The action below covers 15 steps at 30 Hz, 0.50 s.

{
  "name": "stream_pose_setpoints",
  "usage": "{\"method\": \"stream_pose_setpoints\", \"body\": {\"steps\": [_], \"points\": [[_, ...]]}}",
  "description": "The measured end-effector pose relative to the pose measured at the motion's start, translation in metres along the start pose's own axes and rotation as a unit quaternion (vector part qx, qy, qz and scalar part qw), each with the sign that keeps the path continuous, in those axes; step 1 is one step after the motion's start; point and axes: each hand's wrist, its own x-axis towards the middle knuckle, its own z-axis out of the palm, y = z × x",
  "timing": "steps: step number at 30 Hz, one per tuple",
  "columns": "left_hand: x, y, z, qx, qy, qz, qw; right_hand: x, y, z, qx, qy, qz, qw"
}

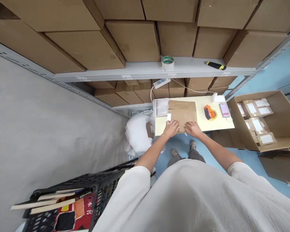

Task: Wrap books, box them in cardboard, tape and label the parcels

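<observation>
A brown cardboard mailer (183,113) lies flat on a small pale yellow table (207,124). My left hand (171,127) rests on its near left corner, fingers curled down on the cardboard beside a small white label (169,116). My right hand (192,128) presses on the mailer's near edge, fingers bent. Neither hand lifts anything. A stack of clear plastic bags (161,107) sits at the mailer's left.
An orange tape dispenser (209,112) and a phone (224,109) lie on the table's right. An open carton of labelled parcels (258,120) stands to the right. Shelves hold brown boxes, a tape roll (167,62) and a cutter (215,65). A black crate with books (67,206) is near left.
</observation>
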Motion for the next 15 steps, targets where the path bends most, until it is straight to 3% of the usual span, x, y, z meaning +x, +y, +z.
{"method": "stream_pose_setpoints", "body": {"steps": [8, 15], "points": [[0.010, -0.014, 0.016, -0.045, -0.014, -0.127, 0.991, 0.059, 0.050, -0.010, 0.021, -0.039, 0.034, 0.998], [0.025, 0.003, 0.028, -0.061, -0.056, -0.282, 0.956, 0.133, 0.112, -0.013, 0.026, -0.104, 0.006, 0.994]]}}
